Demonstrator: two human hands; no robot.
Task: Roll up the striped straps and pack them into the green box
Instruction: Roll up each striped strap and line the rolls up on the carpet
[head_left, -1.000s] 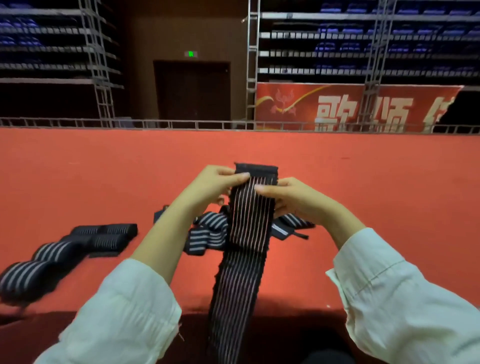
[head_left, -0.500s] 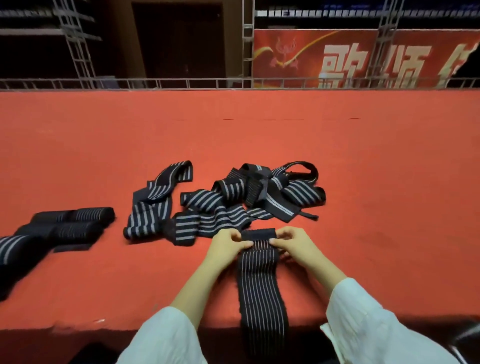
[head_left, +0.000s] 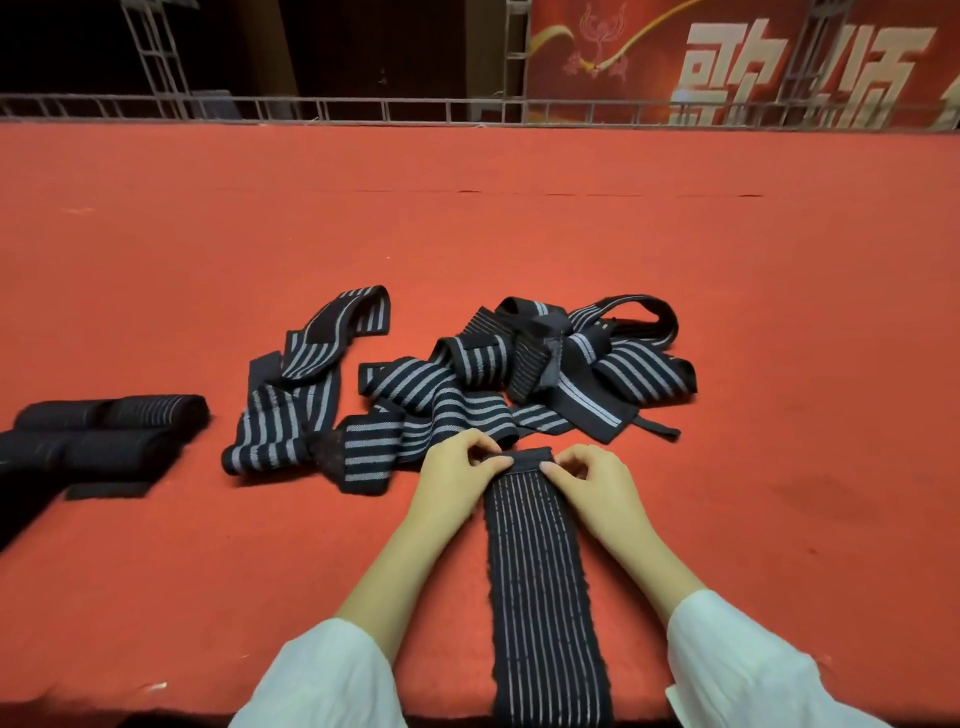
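Head view only. The working strap (head_left: 543, 577), dark with thin pale lengthwise stripes, lies flat on the red-covered counter (head_left: 519, 234) and runs from the near edge straight away from me; its near end goes out of frame at the bottom. Its far end is turned over into a short fold. Both hands sit at that fold: the left hand (head_left: 457, 478) pinches the left corner between thumb and curled fingers, and the right hand (head_left: 595, 486) pinches the right corner the same way, fingers bent down onto the fabric. Both white sleeves (head_left: 332, 675) are pushed back, forearms bare. Just beyond the hands lies a loose pile of unrolled straps (head_left: 467, 400), broader grey-striped bands crossed over each other, with one thin dark tab sticking out to the right. A further strap (head_left: 306, 374) lies kinked just left of the pile, touching it at the near end. Well apart at the left edge, rolled straps (head_left: 109, 436) lie side by side, their count unclear in the dim corner. A metal railing (head_left: 363, 109) bounds the far side, a red banner (head_left: 727, 62) behind it.
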